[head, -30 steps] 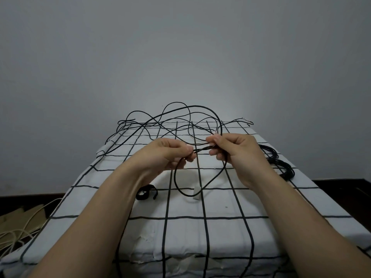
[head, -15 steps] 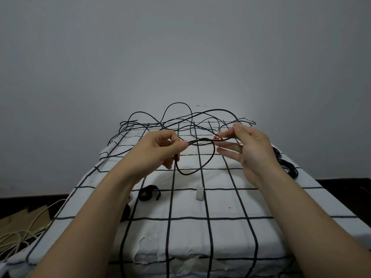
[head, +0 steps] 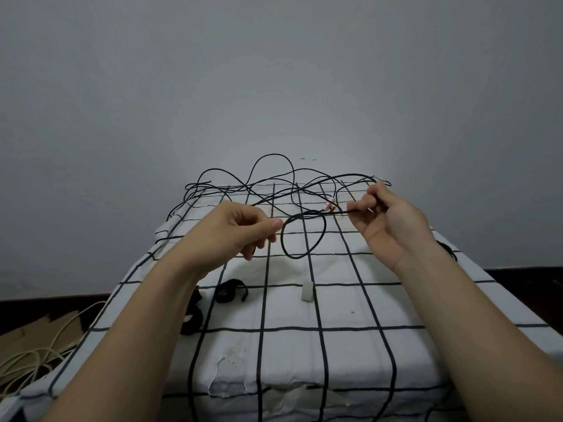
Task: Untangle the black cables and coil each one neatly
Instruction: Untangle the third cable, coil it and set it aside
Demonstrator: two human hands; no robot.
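A tangle of thin black cables (head: 274, 190) lies across the far end of the table, with loops rising above it. My left hand (head: 240, 233) pinches one black cable at its fingertips, where a small loop (head: 300, 236) hangs above the cloth. My right hand (head: 384, 220) pinches the same cable farther right, palm turned toward me, fingers partly spread. The strand runs taut between both hands. A coiled black cable (head: 449, 251) peeks out behind my right wrist.
The table wears a white cloth with a black grid (head: 304, 345). On it lie black fabric straps (head: 230, 292) under my left forearm and a small white block (head: 307, 290). Cream cables on cardboard (head: 33, 357) sit on the floor at left.
My hands have drawn apart: the right one moved right and up, turning palm toward me. The hanging loop between them has shrunk and lifted off the cloth.
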